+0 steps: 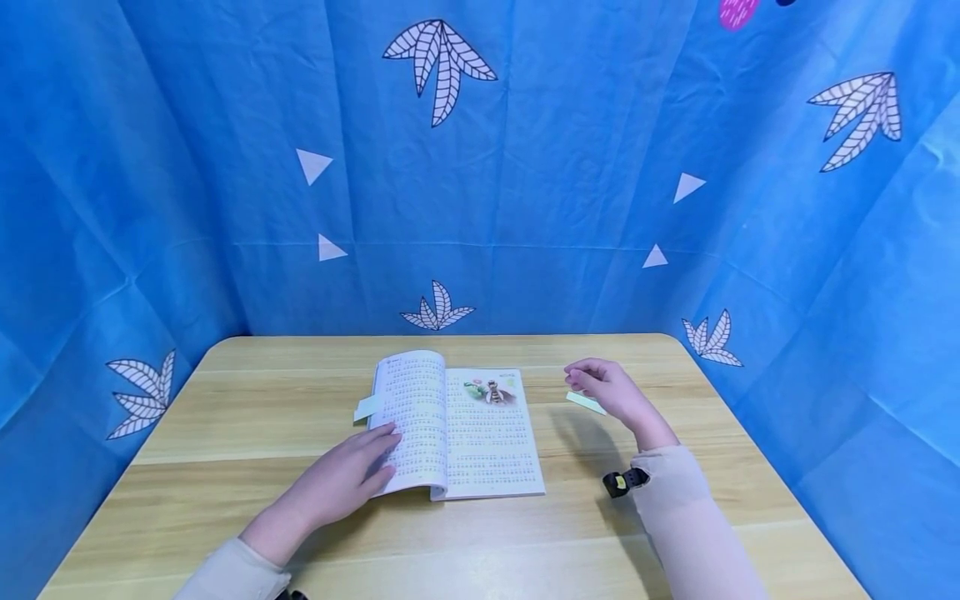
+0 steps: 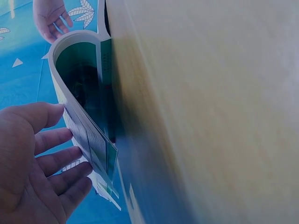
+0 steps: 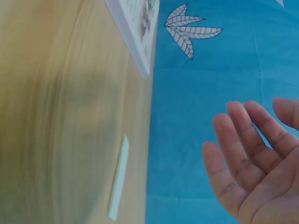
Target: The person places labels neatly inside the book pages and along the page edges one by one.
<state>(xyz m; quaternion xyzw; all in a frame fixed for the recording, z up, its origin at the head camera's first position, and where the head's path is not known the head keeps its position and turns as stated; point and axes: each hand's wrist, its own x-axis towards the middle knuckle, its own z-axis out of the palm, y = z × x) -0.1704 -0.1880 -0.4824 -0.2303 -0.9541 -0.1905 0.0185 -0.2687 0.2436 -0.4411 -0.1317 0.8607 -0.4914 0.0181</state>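
Note:
An open book (image 1: 491, 450) lies on the table, its left pages bowed up and a bee picture at the top of the right page. With loosely extended fingers, my left hand (image 1: 341, 483) touches the outer edge of the left pages; the left wrist view shows the fingertips against the curved page stack (image 2: 88, 130). A pale green tab (image 1: 367, 407) sticks out from the left page edge. Right of the book, my right hand (image 1: 611, 390) hovers with relaxed fingers and holds nothing. Below it on the table lies a pale green strip (image 1: 586, 403), also seen in the right wrist view.
The wooden table (image 1: 465, 558) has a back edge close behind the book. A blue curtain (image 1: 495, 167) with leaf and triangle prints hangs behind the table and along both sides. A black wrist camera (image 1: 622, 482) sits at the right sleeve.

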